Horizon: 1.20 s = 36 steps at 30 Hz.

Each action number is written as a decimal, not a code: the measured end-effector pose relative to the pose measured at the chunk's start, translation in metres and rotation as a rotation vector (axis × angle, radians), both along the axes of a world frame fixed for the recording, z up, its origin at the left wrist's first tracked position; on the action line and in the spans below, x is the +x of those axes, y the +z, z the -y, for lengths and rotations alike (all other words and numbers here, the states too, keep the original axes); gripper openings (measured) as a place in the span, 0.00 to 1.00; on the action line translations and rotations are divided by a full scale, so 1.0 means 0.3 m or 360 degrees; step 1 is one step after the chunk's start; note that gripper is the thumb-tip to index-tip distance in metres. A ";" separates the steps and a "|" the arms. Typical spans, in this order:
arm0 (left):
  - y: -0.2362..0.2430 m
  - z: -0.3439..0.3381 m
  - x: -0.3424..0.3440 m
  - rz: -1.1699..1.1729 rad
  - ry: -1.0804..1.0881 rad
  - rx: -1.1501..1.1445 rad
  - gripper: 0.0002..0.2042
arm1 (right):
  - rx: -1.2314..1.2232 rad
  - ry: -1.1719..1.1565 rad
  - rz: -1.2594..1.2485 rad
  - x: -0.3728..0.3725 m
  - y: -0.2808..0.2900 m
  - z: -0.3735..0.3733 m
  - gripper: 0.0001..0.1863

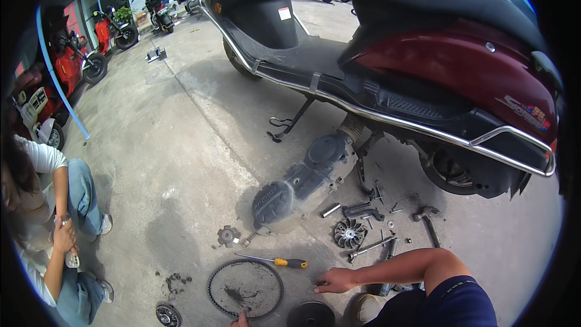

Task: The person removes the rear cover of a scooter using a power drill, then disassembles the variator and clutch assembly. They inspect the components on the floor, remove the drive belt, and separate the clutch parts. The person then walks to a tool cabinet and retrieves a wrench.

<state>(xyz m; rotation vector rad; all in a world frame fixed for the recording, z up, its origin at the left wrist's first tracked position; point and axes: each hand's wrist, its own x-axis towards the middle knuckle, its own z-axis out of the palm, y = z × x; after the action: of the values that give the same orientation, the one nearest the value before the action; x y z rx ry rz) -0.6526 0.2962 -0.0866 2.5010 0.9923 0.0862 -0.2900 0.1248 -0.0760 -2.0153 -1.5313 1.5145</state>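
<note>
At the lower edge, my left hand (241,322) shows only in part, one finger stretched out at the near side of a black toothed belt (209,290). The belt lies as a loop on the concrete, with dark dust inside it. My right hand (336,280) hangs low over the ground, fingers apart and holding nothing. Below it lies a round black disc (311,315), partly cut off. A screwdriver (290,263) with a yellow and black handle rests between the belt and the scooter's cover. To the belt's left is a round metal clutch-like part (168,313).
A dark red scooter (448,60) stands across the top, its dusty black transmission cover (296,181) low in front. Right of that lie a finned fan wheel (349,233), a wrench (370,248), a hammer (428,224) and several bolts. Another person (54,224) crouches at left.
</note>
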 end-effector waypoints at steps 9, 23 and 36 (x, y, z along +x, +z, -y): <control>0.119 0.007 -0.063 0.0271 0.0231 0.0139 0.31 | 0.0181 -0.0107 -0.0043 0.035 -0.011 -0.073 0.32; 1.057 0.240 -0.244 0.0426 0.1416 -0.0251 0.25 | 0.0420 -0.0775 -0.0017 0.060 1.239 -0.110 0.30; 2.173 0.395 0.393 0.0774 0.0095 -0.0910 0.22 | -0.0468 -0.2688 0.0348 -0.527 1.885 1.358 0.35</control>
<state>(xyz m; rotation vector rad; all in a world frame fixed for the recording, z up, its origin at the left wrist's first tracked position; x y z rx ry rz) -0.5346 0.1778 0.5652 1.8084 0.7506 0.3563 -0.4480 -0.2825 0.4894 -2.3504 0.6009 0.6940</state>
